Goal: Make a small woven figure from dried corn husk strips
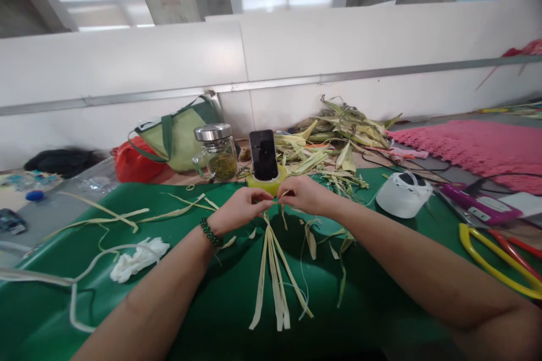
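Observation:
My left hand [245, 206], with a green bead bracelet [209, 232] at the wrist, is closed in a pinch at the gathered top of a bundle of pale corn husk strips [275, 271]. The strips fan out downward over the green mat [330, 304]. Close beside it, my right hand [307, 196] also pinches, its fingertips almost meeting the left ones. A short husk strip [284, 218] hangs below the right fingers, and a thin strand seems to run between both hands. Thin white thread [303, 279] lies near the bundle.
Behind my hands a phone [263, 155] stands on a yellow-green holder [266, 183], near a glass jar [222, 161]. Corn husks [351, 124] are piled at the back. Rightward are a white thread spool [404, 197], a purple tool [480, 203] and yellow-handled scissors [486, 262]; crumpled tissue [139, 259] lies left.

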`<state>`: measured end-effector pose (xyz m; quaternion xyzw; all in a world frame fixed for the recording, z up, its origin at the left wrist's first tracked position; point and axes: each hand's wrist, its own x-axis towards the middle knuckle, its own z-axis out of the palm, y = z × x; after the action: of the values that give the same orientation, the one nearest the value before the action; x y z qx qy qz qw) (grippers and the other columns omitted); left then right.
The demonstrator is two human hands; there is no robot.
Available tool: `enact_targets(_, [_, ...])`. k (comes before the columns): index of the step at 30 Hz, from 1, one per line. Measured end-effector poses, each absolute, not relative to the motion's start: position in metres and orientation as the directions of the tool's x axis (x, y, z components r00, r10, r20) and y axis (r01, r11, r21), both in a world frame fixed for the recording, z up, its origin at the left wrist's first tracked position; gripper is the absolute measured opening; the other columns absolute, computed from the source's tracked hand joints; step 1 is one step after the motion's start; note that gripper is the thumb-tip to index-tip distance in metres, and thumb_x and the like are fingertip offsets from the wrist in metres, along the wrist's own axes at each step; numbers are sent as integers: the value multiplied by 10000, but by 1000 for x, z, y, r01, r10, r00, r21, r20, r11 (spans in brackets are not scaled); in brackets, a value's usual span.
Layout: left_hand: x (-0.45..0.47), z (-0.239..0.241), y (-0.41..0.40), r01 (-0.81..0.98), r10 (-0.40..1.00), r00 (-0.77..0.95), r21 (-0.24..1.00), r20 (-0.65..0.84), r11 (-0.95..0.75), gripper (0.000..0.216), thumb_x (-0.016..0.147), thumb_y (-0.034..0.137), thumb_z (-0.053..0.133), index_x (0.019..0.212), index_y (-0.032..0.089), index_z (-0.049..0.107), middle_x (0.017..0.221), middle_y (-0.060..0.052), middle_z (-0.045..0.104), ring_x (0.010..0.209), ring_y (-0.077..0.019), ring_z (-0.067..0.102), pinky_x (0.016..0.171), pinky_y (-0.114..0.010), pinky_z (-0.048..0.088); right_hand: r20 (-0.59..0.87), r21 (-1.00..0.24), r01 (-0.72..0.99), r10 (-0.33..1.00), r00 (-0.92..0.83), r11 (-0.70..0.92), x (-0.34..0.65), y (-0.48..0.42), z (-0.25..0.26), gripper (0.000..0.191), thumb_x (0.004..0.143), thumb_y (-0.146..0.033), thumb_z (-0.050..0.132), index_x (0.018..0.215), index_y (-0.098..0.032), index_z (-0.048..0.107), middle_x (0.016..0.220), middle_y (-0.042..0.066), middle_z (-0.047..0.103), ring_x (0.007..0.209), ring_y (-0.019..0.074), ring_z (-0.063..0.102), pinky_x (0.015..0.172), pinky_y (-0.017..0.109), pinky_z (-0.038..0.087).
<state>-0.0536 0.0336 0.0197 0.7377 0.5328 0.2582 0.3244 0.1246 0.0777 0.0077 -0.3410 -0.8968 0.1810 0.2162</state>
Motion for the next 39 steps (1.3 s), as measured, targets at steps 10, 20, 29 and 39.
enact_targets(10, [-43,15,31,203,974,195,967,112,-152,197,597,261,755,745,133,728,708,-47,720,675,-174,641,689,-294,511,236,-958,32,845,-480,285,125,72,19,130,637,-227,702,670,-153,600,587,-14,625,540,107,585,534,222,459])
enact_targets(20, [-43,21,27,131,987,110,983,114,-128,381,571,264,774,922,129,711,752,-48,720,683,-160,628,670,-274,491,0,-991,-122,894,-448,-61,125,83,19,169,658,-215,722,742,-145,593,552,-27,633,463,61,568,456,156,440])
enact_targets(29, [-46,18,31,23,984,172,998,46,-51,344,528,245,789,846,132,721,772,-51,719,707,-168,622,699,-289,472,47,-996,27,754,-655,85,129,77,21,357,633,-282,762,919,-154,591,703,6,703,602,121,666,537,194,490])
enact_targets(39, [-39,14,29,-138,994,107,990,1,13,341,559,247,796,859,136,679,744,-34,710,671,-133,625,698,-272,482,125,-990,-32,731,-671,140,131,84,16,339,676,-267,717,964,-136,596,715,29,707,692,151,683,646,249,525])
